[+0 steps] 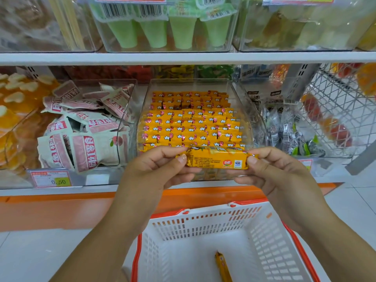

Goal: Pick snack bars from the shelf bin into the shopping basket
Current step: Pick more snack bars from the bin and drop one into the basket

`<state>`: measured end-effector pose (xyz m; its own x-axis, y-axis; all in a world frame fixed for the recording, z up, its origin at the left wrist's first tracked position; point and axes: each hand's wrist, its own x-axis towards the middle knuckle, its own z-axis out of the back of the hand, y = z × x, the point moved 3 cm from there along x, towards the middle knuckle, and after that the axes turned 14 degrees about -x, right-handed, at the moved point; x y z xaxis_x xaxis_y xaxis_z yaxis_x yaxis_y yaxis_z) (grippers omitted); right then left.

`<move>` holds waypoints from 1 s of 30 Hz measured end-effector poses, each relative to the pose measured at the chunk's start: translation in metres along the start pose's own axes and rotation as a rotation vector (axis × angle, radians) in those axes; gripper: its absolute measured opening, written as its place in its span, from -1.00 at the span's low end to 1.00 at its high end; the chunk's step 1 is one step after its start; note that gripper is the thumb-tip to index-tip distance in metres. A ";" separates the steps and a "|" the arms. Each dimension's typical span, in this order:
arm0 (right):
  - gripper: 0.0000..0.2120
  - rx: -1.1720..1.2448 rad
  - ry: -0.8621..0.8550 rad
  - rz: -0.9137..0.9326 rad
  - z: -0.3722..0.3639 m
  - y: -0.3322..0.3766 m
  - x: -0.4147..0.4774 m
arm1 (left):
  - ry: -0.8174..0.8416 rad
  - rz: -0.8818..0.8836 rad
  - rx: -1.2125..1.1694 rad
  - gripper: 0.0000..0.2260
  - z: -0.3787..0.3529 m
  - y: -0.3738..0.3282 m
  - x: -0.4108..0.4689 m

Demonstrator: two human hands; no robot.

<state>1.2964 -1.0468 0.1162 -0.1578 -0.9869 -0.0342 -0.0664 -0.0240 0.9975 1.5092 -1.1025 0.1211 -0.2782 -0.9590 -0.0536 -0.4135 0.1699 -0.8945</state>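
Two hands pinch one yellow snack bar (216, 159) by its crimped ends: the left hand (160, 167) grips its left end between thumb and fingers, the right hand (272, 169) its right end. The glossy foil wrapper faces back-side up, showing small print, a red-green logo and a blue mark. Just behind it, the clear plastic shelf bin (195, 84) holds tidy rows of matching bars (191, 123) printed with white popcorn shapes. Below the hands, the white slotted shopping basket (203, 222) with orange rim holds one bar (222, 265) lying on its floor. Left of the bin, pink-and-cream pouches (85, 129) fill another clear bin, above a price tag (51, 179) reading 0.50.
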 end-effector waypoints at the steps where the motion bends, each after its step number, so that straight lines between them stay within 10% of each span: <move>1: -0.66 0.009 -0.002 -0.006 0.000 0.000 0.001 | -0.001 0.005 -0.010 -0.77 -0.001 0.001 0.000; 30: -0.77 -0.164 -0.144 0.141 0.000 0.002 -0.006 | -0.130 -0.159 0.174 -0.83 -0.010 0.000 -0.008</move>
<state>1.2969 -1.0406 0.1182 -0.2933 -0.9498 0.1092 0.1248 0.0752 0.9893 1.5032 -1.0926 0.1262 -0.1035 -0.9935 0.0469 -0.2844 -0.0157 -0.9586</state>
